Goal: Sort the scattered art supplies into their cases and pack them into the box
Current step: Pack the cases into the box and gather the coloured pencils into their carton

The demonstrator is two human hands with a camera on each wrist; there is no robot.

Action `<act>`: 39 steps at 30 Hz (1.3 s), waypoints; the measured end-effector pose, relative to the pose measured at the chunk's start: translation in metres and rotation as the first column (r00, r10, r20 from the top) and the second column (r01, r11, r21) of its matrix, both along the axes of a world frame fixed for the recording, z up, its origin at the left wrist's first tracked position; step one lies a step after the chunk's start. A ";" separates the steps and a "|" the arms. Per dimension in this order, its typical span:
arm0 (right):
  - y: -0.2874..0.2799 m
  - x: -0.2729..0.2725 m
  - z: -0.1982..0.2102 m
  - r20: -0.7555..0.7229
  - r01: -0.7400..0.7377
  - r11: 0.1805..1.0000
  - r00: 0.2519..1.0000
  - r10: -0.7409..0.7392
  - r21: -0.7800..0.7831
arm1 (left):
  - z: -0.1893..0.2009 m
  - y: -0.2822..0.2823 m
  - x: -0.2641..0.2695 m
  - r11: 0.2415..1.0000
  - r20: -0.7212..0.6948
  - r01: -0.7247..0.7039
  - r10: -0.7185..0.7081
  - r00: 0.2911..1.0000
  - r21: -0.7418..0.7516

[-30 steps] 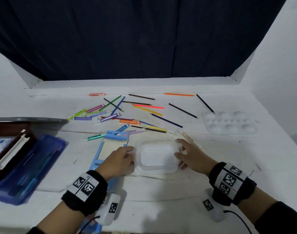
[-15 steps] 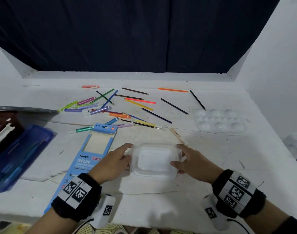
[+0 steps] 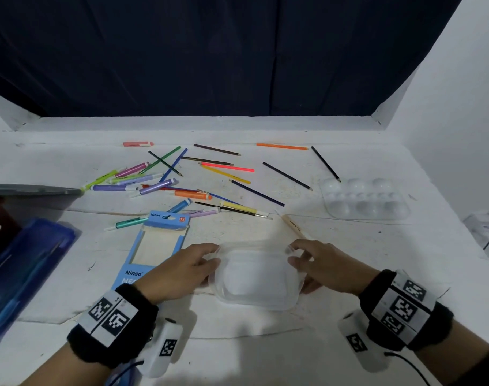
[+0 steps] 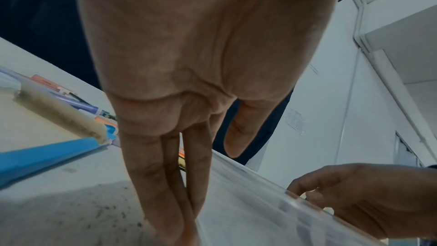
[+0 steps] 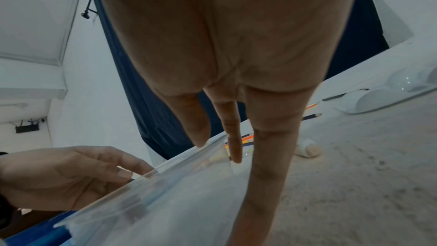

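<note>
We read "Ninso" and "12" on the blue pencil sleeve (image 3: 157,246) — our left hand (image 3: 182,270) and right hand (image 3: 325,267) grip the clear container (image 3: 256,277) at the near worktop (image 3: 377,246) — bare room rightward.

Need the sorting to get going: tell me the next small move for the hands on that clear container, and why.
Probably lift the lid off the clear container. The left hand and right hand grip its opposite ends, it appears closed, and the colored pencils and markers lie loose on the table beyond it, so it likely must be opened before anything goes in.
</note>
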State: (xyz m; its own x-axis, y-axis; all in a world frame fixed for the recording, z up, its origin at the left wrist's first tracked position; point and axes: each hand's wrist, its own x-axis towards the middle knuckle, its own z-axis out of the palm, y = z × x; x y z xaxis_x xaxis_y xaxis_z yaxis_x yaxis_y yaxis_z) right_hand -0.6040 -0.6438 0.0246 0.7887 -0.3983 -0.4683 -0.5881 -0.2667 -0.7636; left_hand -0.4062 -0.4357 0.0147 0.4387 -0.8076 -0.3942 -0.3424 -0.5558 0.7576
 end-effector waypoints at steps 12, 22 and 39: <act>-0.040 0.012 -0.008 0.067 0.068 0.764 0.997 -0.032 -0.642 | 0.020 -0.051 0.047 0.979 0.432 0.112 -0.029 0.901 -0.168; -0.046 0.025 -0.029 -0.185 -0.106 0.702 0.982 -0.038 -0.704 | -0.011 -0.147 0.071 0.851 0.702 0.400 -0.514 0.493 0.342; -0.015 0.010 0.019 0.486 0.520 0.853 0.755 -0.441 -0.034 | 0.051 -0.119 0.060 0.862 0.489 0.206 0.054 0.871 -0.463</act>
